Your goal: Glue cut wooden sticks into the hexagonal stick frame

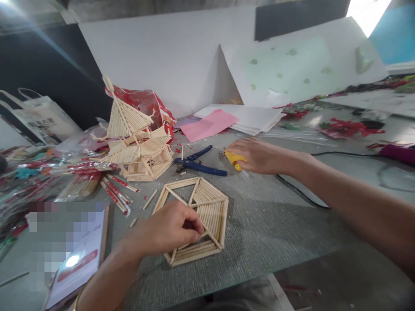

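Observation:
A flat hexagonal panel of wooden sticks (207,203) lies on the grey table (269,224) in front of me. My left hand (168,229) rests on its near left part, fingers curled and pinched against the sticks. My right hand (256,155) is further back on the table, fingers closed round a yellow glue gun (234,159) whose black cord (298,190) trails to the right. Blue-handled pliers (199,165) lie just left of that hand.
A stick-built pagoda model (136,138) stands at the back left beside a red bag (145,103). Wrapped stick bundles (113,190) and loose sticks lie to the left. Pink and white paper sheets (227,121) lie behind. A card (78,259) sits at the near left.

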The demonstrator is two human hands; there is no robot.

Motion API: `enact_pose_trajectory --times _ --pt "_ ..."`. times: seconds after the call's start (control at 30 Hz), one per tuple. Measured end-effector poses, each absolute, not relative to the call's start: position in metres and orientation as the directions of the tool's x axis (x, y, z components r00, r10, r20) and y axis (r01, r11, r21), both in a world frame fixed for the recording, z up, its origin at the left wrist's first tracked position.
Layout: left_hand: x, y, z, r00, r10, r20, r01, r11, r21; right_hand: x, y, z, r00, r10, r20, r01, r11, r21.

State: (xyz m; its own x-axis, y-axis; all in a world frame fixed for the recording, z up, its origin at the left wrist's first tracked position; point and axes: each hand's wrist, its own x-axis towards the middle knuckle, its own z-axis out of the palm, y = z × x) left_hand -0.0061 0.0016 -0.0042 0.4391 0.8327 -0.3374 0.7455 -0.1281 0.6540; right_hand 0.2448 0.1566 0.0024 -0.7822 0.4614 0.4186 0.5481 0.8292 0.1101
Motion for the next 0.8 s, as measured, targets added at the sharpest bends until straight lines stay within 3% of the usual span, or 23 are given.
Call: enact_pose_trajectory --times 0.1,0.37,0.53,0.8 --pt "-0.007 0.001 -0.006 0.453 0.826 -0.335 0.745 -0.144 0.651 0.232 0.132 0.004 -0.896 0.307 0.321 0.368 0.918 0.150" --pt "-0.004 -0.002 -0.009 0.466 0.836 -0.290 0.761 -0.212 0.613 0.212 0.062 0.011 -0.950 0.052 0.307 0.078 0.994 0.075" --pt "-0.001 -0.005 -0.009 0.432 0.861 -0.268 0.772 -0.200 0.604 0.208 0.051 0.010 -0.984 0.041 0.174 0.054 0.996 0.073" --pt "-0.001 -0.006 -0.008 0.421 0.864 -0.278 0.791 -0.199 0.579 0.207 0.040 0.002 -0.994 0.033 0.100 0.033 0.999 -0.001"
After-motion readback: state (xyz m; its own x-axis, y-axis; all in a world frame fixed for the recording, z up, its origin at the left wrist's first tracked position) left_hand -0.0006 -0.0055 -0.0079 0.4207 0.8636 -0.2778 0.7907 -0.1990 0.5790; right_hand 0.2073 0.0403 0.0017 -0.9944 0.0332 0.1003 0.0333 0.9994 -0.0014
